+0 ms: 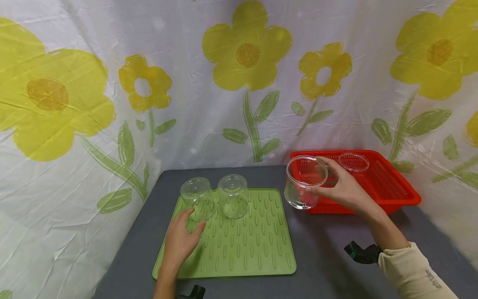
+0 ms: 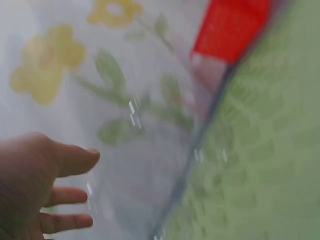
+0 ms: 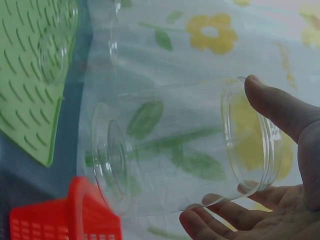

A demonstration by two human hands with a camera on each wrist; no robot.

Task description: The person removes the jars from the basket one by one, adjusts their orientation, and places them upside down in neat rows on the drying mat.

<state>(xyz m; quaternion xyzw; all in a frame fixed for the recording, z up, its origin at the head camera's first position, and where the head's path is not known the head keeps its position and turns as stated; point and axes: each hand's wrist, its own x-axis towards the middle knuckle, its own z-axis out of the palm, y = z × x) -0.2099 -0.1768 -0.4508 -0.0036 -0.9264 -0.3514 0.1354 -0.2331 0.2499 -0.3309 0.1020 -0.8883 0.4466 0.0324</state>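
Observation:
My right hand (image 1: pixel 341 187) grips a clear jar (image 1: pixel 304 182) near its rim, in front of the red basket's left end. In the right wrist view the thumb and fingers curl round the rim end of this jar (image 3: pixel 170 150). On the green mat's far edge stand two more clear jars, a left one (image 1: pixel 198 199) and a right one (image 1: pixel 233 197). My left hand (image 1: pixel 181 238) is over the mat's left side, fingertips close to the left jar, thumb spread away. In the left wrist view the left hand (image 2: pixel 45 185) has its fingers extended and nothing between them.
A red plastic basket (image 1: pixel 399 185) stands at the back right of the dark table (image 1: pixel 321 265), with a clear round piece (image 1: pixel 353 162) inside. The ribbed green mat (image 1: pixel 242 253) lies left of it. A flower-printed curtain (image 1: pixel 194 137) hangs close behind the table.

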